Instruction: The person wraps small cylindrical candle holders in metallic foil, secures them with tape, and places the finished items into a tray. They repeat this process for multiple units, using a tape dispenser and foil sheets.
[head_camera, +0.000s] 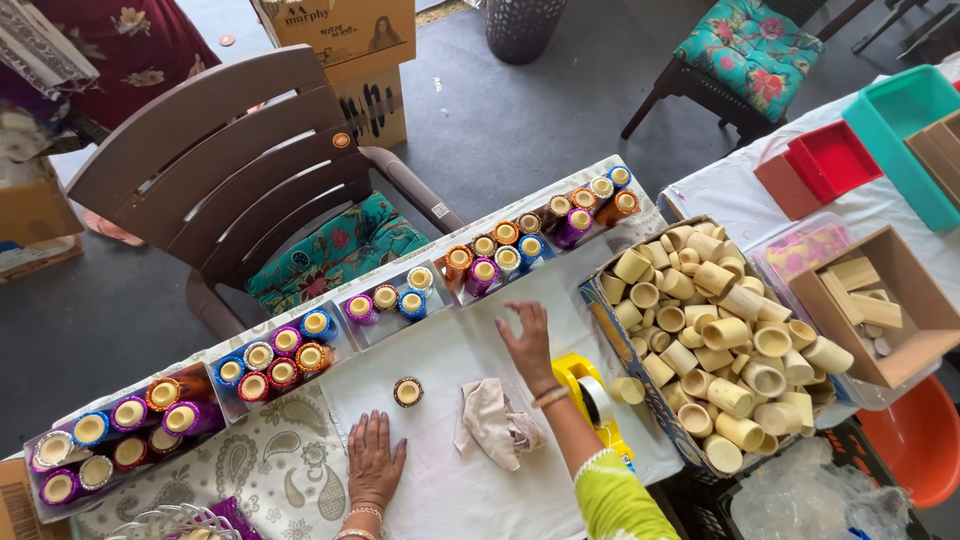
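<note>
I rest my left hand (374, 458) flat and empty on the white cloth-covered table (450, 490) just below the small brown thread-wrapped spool (407, 391), while my right hand (528, 345), fingers spread and holding nothing, should reach gently past the crumpled beige rag (495, 420).

The left hand (374, 460) is laid flat, palm down, on the white cloth (450, 490), just below a small brown spool (407, 391). The right hand (528, 345) is held with fingers spread above a crumpled rag (495, 420), beside a yellow tape dispenser (592, 395) and a box of cream tubes (725, 340).
</note>
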